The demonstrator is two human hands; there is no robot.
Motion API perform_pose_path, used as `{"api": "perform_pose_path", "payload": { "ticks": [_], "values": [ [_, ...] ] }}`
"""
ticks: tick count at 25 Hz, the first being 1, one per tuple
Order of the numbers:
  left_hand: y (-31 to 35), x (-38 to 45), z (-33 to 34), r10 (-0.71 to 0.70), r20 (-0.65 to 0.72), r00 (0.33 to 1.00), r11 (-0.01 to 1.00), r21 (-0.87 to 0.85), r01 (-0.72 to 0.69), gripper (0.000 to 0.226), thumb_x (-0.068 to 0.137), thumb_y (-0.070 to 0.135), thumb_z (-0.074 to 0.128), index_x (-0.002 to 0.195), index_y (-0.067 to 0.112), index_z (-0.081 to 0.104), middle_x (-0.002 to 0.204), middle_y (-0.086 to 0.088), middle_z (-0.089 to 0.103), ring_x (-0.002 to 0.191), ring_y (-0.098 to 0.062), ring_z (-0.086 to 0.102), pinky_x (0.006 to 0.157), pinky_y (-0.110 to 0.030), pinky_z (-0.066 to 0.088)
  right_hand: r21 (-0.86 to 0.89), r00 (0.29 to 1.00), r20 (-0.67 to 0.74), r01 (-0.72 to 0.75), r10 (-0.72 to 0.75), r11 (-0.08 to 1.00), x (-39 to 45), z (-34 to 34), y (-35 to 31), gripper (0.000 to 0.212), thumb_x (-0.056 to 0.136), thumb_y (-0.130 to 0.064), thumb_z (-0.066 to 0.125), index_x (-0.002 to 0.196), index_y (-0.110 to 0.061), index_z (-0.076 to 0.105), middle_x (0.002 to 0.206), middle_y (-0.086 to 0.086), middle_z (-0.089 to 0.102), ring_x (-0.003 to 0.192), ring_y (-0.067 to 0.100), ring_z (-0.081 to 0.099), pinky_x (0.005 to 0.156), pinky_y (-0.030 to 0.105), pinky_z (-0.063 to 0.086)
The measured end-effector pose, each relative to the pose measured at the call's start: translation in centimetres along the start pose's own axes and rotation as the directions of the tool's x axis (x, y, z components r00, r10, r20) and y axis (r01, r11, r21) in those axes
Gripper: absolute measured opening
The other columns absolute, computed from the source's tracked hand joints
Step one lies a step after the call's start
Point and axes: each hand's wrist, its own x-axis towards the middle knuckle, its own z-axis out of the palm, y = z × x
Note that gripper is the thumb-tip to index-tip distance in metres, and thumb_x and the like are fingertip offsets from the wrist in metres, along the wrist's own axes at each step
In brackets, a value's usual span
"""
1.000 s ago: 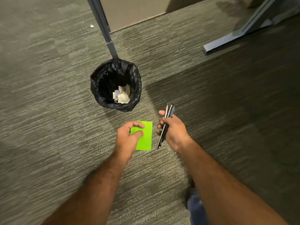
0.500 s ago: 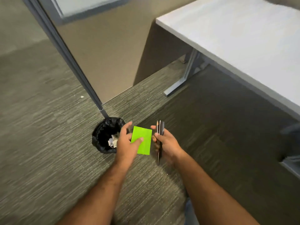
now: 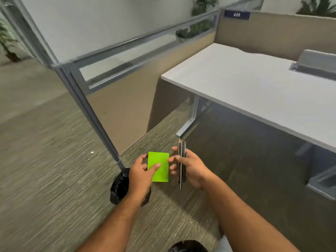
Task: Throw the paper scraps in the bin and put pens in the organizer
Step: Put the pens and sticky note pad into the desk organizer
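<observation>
My left hand point(image 3: 140, 176) grips a bright green rectangular pad of paper point(image 3: 158, 166) by its left side, thumb on top. My right hand point(image 3: 190, 167) is shut on a bundle of pens and a pencil point(image 3: 181, 162), held upright with the tips pointing away from me. Both hands hover close together above the carpet. A black-lined bin point(image 3: 119, 187) stands on the floor below my left hand, which hides most of it. No organizer is in view.
A white desk point(image 3: 254, 91) stretches across the right, its metal leg point(image 3: 189, 124) on the floor ahead. A cubicle partition with a grey post point(image 3: 87, 108) runs on the left. A grey tray point(image 3: 314, 64) sits on the desk's far right.
The view has tilted up from the floor and bin to the desk and partition. Both hands keep their hold and have drawn slightly closer together; the bin has dropped under my left hand.
</observation>
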Motion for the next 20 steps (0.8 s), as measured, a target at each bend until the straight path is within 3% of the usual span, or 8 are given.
{"api": "perform_pose_path", "payload": {
  "ticks": [3,7,10,15,20],
  "values": [
    [2.6,1.8,-1.3,0.012,0.03,0.999,0.999,-0.031,-0.011,0.052,0.084,0.012,0.086,0.129,0.012,0.062,0.083,0.002,0.082,0.075,-0.019,0.079,0.073,-0.045,0.065,-0.027,0.997,-0.033,0.073,-0.074,0.997,-0.2,2.0,-1.8,0.035,0.107,0.004,0.045,0.14,-0.003,0.05,0.09,0.012,0.075,0.061,0.02,0.065,0.062,0.036,0.057],
    [5.6,2.5,-1.6,0.065,0.109,0.992,0.997,-0.038,-0.061,0.041,0.084,0.009,0.085,0.117,0.021,0.064,0.087,-0.002,0.083,0.079,-0.024,0.08,0.074,-0.042,0.064,0.031,0.988,-0.078,0.134,-0.131,0.99,-1.6,3.4,-3.8,0.031,0.107,0.006,0.045,0.137,0.002,0.05,0.097,0.019,0.074,0.066,0.024,0.065,0.063,0.034,0.057],
    [7.3,2.2,0.0,0.092,0.176,0.98,0.995,0.008,-0.094,0.037,0.084,0.009,0.085,0.113,0.021,0.066,0.082,0.006,0.082,0.072,-0.013,0.078,0.068,-0.036,0.063,0.053,0.976,-0.153,0.162,-0.152,0.985,-3.4,2.6,-4.9,0.029,0.107,0.005,0.046,0.135,0.004,0.051,0.099,0.02,0.073,0.071,0.025,0.067,0.067,0.033,0.058],
    [10.8,1.6,6.6,0.093,0.252,0.963,0.994,0.036,-0.105,0.034,0.085,0.005,0.084,0.109,0.021,0.066,0.08,0.01,0.081,0.07,-0.005,0.075,0.065,-0.029,0.06,0.008,0.958,-0.236,0.172,-0.165,0.985,-5.5,-3.0,-8.7,0.024,0.108,0.004,0.044,0.129,0.006,0.055,0.095,0.019,0.072,0.072,0.022,0.071,0.066,0.029,0.06],
    [15.3,0.9,18.2,0.059,0.277,0.959,0.998,0.004,-0.063,0.031,0.088,0.003,0.08,0.115,0.009,0.068,0.094,-0.007,0.082,0.081,-0.019,0.078,0.071,-0.036,0.063,-0.092,0.912,-0.338,0.212,-0.231,0.973,-6.4,-13.8,-15.5,0.019,0.11,-0.007,0.049,0.121,0.002,0.061,0.084,0.012,0.077,0.074,0.021,0.077,0.069,0.029,0.064]
  ]
}}
